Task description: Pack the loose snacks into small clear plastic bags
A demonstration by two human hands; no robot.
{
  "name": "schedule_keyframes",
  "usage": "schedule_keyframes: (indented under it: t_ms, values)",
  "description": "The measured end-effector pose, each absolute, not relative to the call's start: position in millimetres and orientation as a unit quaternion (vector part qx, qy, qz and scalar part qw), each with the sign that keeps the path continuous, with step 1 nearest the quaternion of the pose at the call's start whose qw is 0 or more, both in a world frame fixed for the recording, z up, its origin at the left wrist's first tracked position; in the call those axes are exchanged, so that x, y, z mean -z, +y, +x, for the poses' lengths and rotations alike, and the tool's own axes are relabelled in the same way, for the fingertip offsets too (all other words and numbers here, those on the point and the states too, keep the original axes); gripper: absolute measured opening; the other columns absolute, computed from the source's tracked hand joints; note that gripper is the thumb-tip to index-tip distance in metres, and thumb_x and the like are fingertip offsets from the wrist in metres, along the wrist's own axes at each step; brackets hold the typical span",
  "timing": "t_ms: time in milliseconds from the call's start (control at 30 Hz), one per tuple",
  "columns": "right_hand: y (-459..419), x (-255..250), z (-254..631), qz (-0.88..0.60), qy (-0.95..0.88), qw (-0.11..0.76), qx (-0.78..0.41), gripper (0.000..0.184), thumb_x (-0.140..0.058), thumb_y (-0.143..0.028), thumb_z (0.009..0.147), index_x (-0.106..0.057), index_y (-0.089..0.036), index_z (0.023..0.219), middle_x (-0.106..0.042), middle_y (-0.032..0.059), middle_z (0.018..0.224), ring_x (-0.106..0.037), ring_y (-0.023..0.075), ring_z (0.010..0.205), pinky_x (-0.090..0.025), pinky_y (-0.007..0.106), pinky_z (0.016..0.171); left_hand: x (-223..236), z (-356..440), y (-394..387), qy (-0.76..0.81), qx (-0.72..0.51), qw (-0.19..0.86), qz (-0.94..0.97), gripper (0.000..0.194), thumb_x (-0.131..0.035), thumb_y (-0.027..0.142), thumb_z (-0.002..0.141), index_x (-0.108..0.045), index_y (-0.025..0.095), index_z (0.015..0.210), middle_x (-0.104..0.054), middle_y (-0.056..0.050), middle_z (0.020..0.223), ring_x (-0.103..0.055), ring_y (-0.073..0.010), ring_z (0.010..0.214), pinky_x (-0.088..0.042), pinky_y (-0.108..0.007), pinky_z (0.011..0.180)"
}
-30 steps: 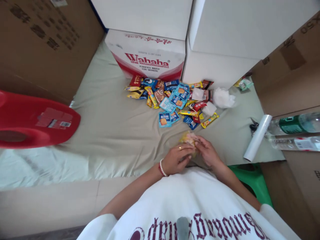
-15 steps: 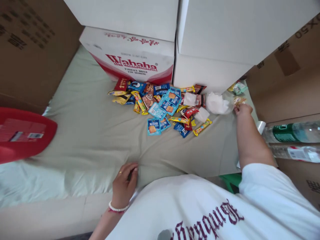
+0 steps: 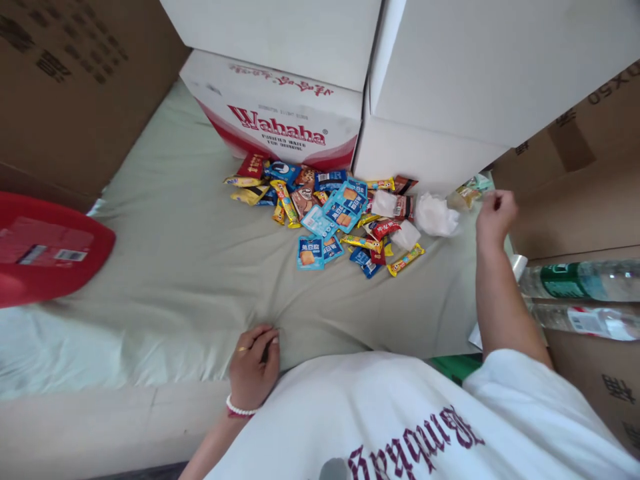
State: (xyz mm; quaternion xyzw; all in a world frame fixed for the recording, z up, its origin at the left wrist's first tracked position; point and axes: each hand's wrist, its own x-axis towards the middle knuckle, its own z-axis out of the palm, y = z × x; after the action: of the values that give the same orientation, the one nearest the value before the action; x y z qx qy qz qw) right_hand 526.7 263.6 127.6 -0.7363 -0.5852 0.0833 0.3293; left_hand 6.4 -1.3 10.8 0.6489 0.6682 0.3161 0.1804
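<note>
At the near edge of the pale green sheet (image 3: 210, 267), my left hand (image 3: 254, 367) rests with its fingers curled in and the thumb close to them; nothing shows in it. My right hand (image 3: 497, 220) is closed at the far right, raised beside a small clear packet (image 3: 469, 195) with yellowish contents. Its fingertips are partly hidden, so what they hold, if anything, does not show. Left of it lies a round white packet (image 3: 436, 215). A pile of snacks spreads further left, with light blue packets (image 3: 345, 205), yellow sticks (image 3: 406, 260) and a red packet (image 3: 383, 229).
A Wahaha water carton (image 3: 280, 120) and white boxes (image 3: 440, 73) stand behind the snacks. Brown cartons flank both sides (image 3: 90, 87). A red object (image 3: 50, 253) lies at left. Two plastic bottles (image 3: 570, 280) lie at right, near a white roll (image 3: 518, 267).
My right hand has moved back from the clear packet and lifted, its fingers curled. The left hand stays at the sheet's edge. The view has shifted slightly.
</note>
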Motion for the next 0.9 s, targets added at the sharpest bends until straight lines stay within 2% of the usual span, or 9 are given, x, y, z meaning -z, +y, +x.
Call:
schedule_keyframes:
  t_ms: [133, 233, 400, 467, 567, 667, 767, 833, 900]
  values:
    - [204, -88, 460, -0.68, -0.688, 0.222, -0.124, 0.014, -0.064, -0.031, 0.091, -0.07, -0.019, 0.097, -0.069, 0.0114, 0.098, -0.062, 0.0226, 0.09, -0.048, 0.034, 0.084, -14, 6, -1, 0.653, -0.334, 0.184, 0.655, 0.016, -0.058, 0.026, 0.091, -0.073, 0.022, 0.093, -0.07, -0.009, 0.105, -0.069, -0.0245, 0.099, -0.057, -0.04, 0.092]
    - [190, -64, 429, -0.697, -0.694, 0.122, -0.137, 0.017, -0.058, -0.031, 0.09, -0.066, -0.019, 0.081, -0.068, 0.0113, 0.088, -0.062, 0.0243, 0.089, -0.047, 0.035, 0.08, -21, 4, 2, 0.641, -0.351, 0.199, 0.653, 0.016, -0.058, 0.025, 0.092, -0.073, 0.021, 0.091, -0.071, -0.008, 0.103, -0.07, -0.0225, 0.096, -0.057, -0.037, 0.089]
    - [159, -60, 400, -0.704, -0.549, 0.366, -0.261, 0.039, -0.047, -0.055, 0.095, -0.062, -0.021, 0.081, -0.065, 0.0067, 0.078, -0.057, 0.019, 0.07, -0.044, 0.029, 0.063, -37, 10, 10, 0.622, -0.419, 0.241, 0.616, 0.014, -0.059, 0.026, 0.094, -0.072, 0.02, 0.093, -0.071, -0.006, 0.095, -0.069, -0.0179, 0.088, -0.056, -0.03, 0.081]
    - [140, -59, 387, -0.677, -0.512, 0.402, -0.344, 0.043, -0.046, -0.061, 0.095, -0.06, -0.022, 0.084, -0.063, 0.0052, 0.077, -0.052, 0.0165, 0.063, -0.042, 0.027, 0.058, -44, 20, 17, 0.608, -0.429, 0.283, 0.605, 0.014, -0.059, 0.026, 0.095, -0.071, 0.02, 0.094, -0.07, -0.004, 0.09, -0.067, -0.0162, 0.083, -0.055, -0.028, 0.075]
    - [133, -54, 377, -0.726, -0.54, 0.34, -0.256, 0.035, -0.054, -0.055, 0.092, -0.064, -0.021, 0.094, -0.066, 0.0089, 0.094, -0.057, 0.0181, 0.074, -0.048, 0.03, 0.068, -56, 43, 34, 0.567, -0.426, 0.34, 0.617, 0.016, -0.058, 0.027, 0.096, -0.072, 0.02, 0.093, -0.07, -0.003, 0.085, -0.066, -0.0151, 0.077, -0.053, -0.027, 0.071]
    - [162, -53, 385, -0.805, -0.549, 0.19, -0.117, 0.034, -0.062, -0.04, 0.085, -0.068, -0.018, 0.111, -0.064, 0.0166, 0.12, -0.062, 0.0243, 0.096, -0.049, 0.036, 0.082, -64, 61, 47, 0.511, -0.421, 0.372, 0.65, 0.017, -0.056, 0.026, 0.096, -0.072, 0.02, 0.093, -0.07, -0.003, 0.082, -0.064, -0.0149, 0.075, -0.052, -0.028, 0.072]
    - [200, -60, 403, -0.843, -0.517, 0.082, -0.12, 0.025, -0.061, -0.032, 0.085, -0.073, -0.017, 0.102, -0.067, 0.0187, 0.116, -0.064, 0.0294, 0.099, -0.047, 0.039, 0.083, -65, 65, 50, 0.479, -0.41, 0.397, 0.667, 0.017, -0.055, 0.025, 0.096, -0.072, 0.02, 0.093, -0.07, -0.004, 0.083, -0.063, -0.0146, 0.074, -0.051, -0.028, 0.072]
    - [211, -69, 411, -0.844, -0.502, 0.108, -0.152, 0.019, -0.061, -0.034, 0.086, -0.072, -0.018, 0.087, -0.07, 0.0168, 0.101, -0.063, 0.0296, 0.094, -0.045, 0.039, 0.079, -62, 60, 49, 0.488, -0.408, 0.402, 0.659, 0.018, -0.055, 0.025, 0.096, -0.072, 0.02, 0.093, -0.069, -0.004, 0.082, -0.063, -0.0146, 0.074, -0.05, -0.028, 0.072]
    - [201, -78, 409, -0.809, -0.494, 0.212, -0.238, 0.023, -0.066, -0.041, 0.085, -0.069, -0.019, 0.079, -0.069, 0.0126, 0.086, -0.061, 0.0271, 0.085, -0.044, 0.036, 0.073, -58, 55, 46, 0.511, -0.413, 0.407, 0.635, 0.018, -0.057, 0.028, 0.096, -0.073, 0.02, 0.093, -0.068, -0.003, 0.08, -0.062, -0.0147, 0.074, -0.049, -0.028, 0.071]
